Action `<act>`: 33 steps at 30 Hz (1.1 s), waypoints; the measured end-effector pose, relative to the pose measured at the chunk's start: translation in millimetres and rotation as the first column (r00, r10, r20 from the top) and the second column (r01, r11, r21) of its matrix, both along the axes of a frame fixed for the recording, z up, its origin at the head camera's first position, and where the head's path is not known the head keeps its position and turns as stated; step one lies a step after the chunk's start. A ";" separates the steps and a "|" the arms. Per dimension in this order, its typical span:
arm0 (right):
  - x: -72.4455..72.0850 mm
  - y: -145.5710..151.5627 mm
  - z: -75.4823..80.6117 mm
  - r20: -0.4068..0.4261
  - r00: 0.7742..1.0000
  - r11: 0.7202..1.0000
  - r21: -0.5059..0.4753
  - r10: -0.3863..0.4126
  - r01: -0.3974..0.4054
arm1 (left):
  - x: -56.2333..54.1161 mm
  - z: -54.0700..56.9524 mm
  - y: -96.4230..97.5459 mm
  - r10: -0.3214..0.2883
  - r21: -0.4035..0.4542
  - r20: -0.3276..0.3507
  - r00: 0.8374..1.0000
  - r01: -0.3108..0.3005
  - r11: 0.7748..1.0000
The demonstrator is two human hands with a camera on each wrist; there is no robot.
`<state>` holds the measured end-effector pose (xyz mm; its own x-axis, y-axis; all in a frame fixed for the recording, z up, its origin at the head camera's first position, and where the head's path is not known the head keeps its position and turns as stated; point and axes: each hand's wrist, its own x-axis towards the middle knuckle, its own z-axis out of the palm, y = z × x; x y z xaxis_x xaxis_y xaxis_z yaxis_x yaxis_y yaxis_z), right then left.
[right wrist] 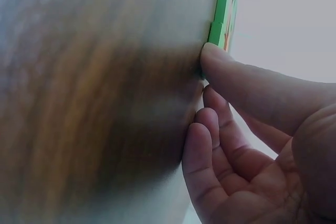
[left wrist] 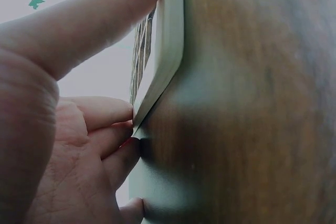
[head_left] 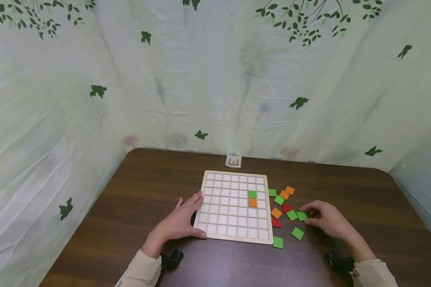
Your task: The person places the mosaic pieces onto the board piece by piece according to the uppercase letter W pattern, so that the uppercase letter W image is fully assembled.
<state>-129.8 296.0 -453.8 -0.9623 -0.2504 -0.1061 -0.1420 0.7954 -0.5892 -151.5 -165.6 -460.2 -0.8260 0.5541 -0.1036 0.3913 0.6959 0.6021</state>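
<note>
A square wooden grid board (head_left: 234, 208) with white cells lies flat on the table. One green tile (head_left: 252, 194) and, just below it, one orange tile (head_left: 252, 203) sit in its right part. My left hand (head_left: 181, 219) spans the board's near left corner, thumb on the front edge and nearly straight fingers along the left side, as the left wrist view also shows. To the right of the board, my right hand (head_left: 327, 219) pinches a loose green tile (head_left: 301, 216) between thumb and forefinger, low at the table. Another green tile (head_left: 292, 215) lies right beside it.
Loose green, orange and red tiles lie along the board's right side, among them an orange tile (head_left: 276, 213), a red tile (head_left: 275, 223) and a green tile (head_left: 297, 233). Behind the board is a small printed card (head_left: 233, 161). A patterned curtain (head_left: 215, 79) hangs beyond the table.
</note>
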 end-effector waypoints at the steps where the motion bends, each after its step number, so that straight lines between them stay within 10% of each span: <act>1: 0.3 -0.2 0.1 0.001 1.000 1.000 0.004 -0.005 0.005 | 0.0 -0.1 0.0 -0.001 0.001 0.001 1.000 0.001 1.000; 33: 4.1 -45.7 14.4 -0.112 0.991 0.997 -0.042 -0.070 0.066 | -1.4 -2.1 -0.7 0.000 -0.009 -0.005 1.000 0.000 1.000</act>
